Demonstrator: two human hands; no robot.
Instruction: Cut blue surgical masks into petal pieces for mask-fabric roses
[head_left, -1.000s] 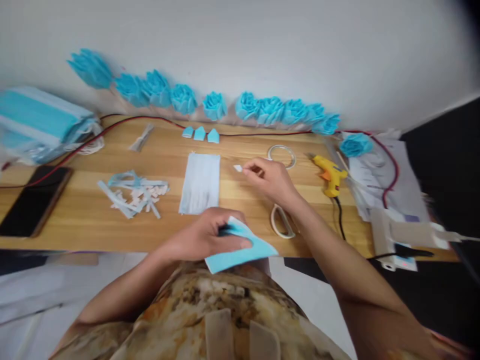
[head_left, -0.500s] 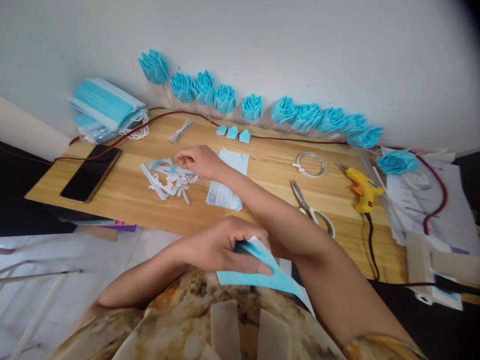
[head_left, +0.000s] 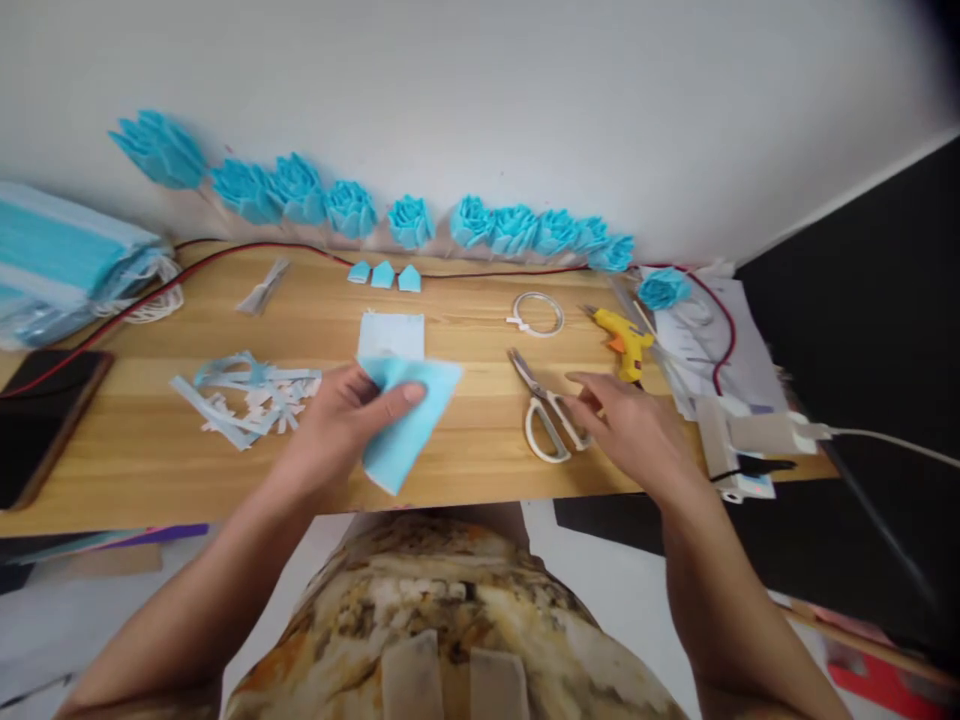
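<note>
A smooth light-blue sheet (head_left: 409,440) slants above the wooden table (head_left: 480,440), lower corner just short of the front edge, pinched under the left hand's (head_left: 346,415) thumb, with open room rightward to the white-handled scissors (head_left: 534,388), where the right hand (head_left: 630,425), fingers loosely parted, hovers beside one handle, contact unclear

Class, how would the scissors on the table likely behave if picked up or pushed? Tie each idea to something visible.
The scissors should feel stiff, judging by metallic-looking blades. Lying flat on the table, they would probably slide rather than roll. Lifted by one handle loop, they might pivot, as the loops stand apart.
</note>
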